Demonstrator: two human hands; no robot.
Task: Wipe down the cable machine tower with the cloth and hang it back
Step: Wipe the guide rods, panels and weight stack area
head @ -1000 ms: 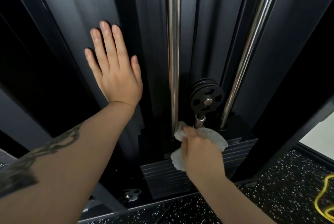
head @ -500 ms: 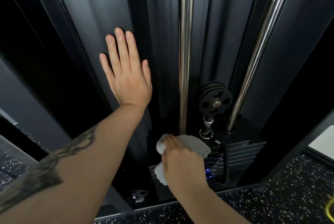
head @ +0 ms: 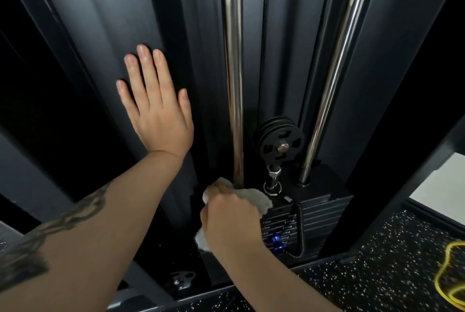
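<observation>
Right hand [head: 232,226] grips cloth [head: 254,197] at left rod's [head: 234,85] foot | rod runs straight up from your fist | left hand [head: 157,108] flat, braced on tower [head: 113,22]

The floor [head: 392,269] was black rubber with many small white speckles. The dark tower frame [head: 372,186] of the cable machine stood directly on it, and its base bar [head: 201,298] ran along the lower edge. A yellow cord [head: 450,274] lay in loose loops on the floor at the right, well apart from the frame. Behind the frame, at the far right, a pale floor area [head: 437,178] was seen.
</observation>
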